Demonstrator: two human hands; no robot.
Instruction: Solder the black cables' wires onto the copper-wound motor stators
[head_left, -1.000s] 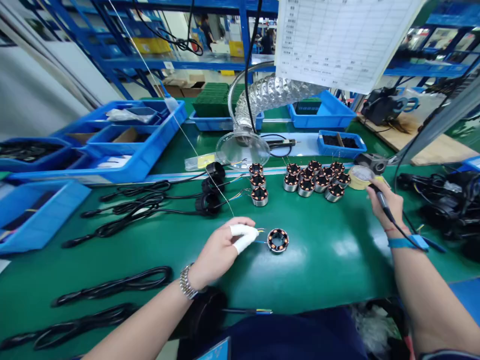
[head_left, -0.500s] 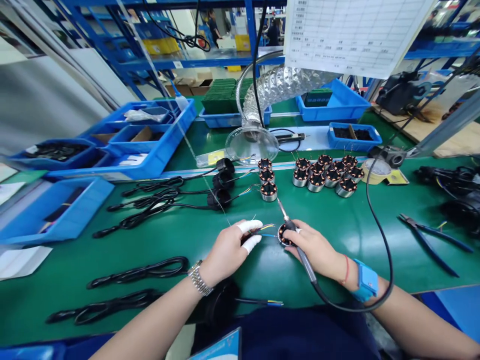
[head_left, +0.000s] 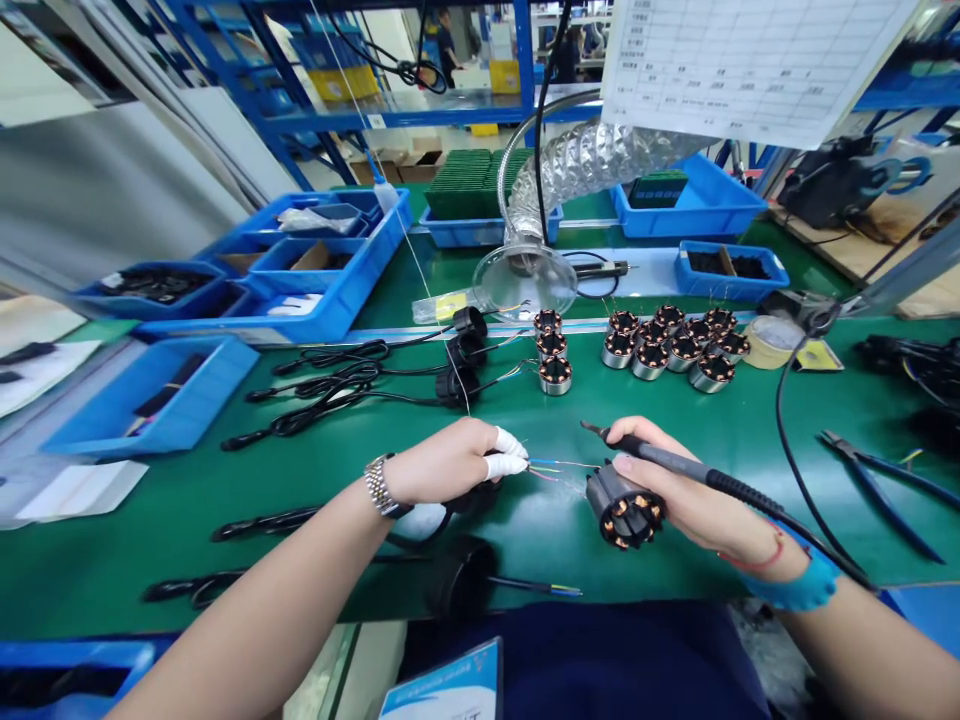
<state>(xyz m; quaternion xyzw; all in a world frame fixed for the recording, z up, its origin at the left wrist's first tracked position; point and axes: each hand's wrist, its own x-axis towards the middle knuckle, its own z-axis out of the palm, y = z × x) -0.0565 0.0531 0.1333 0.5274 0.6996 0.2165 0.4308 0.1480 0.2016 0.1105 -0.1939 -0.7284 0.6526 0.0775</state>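
Note:
My left hand (head_left: 480, 462), white cots on thumb and finger, is closed in a pinch on the coloured wires (head_left: 546, 466) of a black cable. A thin solder wire (head_left: 442, 325) hangs from above to these fingers. In my right hand (head_left: 675, 490) are a soldering iron (head_left: 667, 458), tip pointing left, and a motor stator (head_left: 624, 508) with copper windings, tilted with its windings toward me. One wire reaches to the stator's upper edge; whether it is joined there I cannot tell. Below my left hand lies a black round housing (head_left: 463, 580) with its cable.
Several stators (head_left: 667, 345) stand behind my right hand, and three more (head_left: 555, 372) in a column. Left are cables with black housings (head_left: 457, 380). A clear fume hood (head_left: 525, 280) hangs behind. Cutting pliers (head_left: 862, 470) lie right; blue bins (head_left: 322, 310) stand back left.
My right hand has turned the stator so its windings face me and lifted the iron's tip away from it, now pointing left. My left hand keeps its pinch on the wires.

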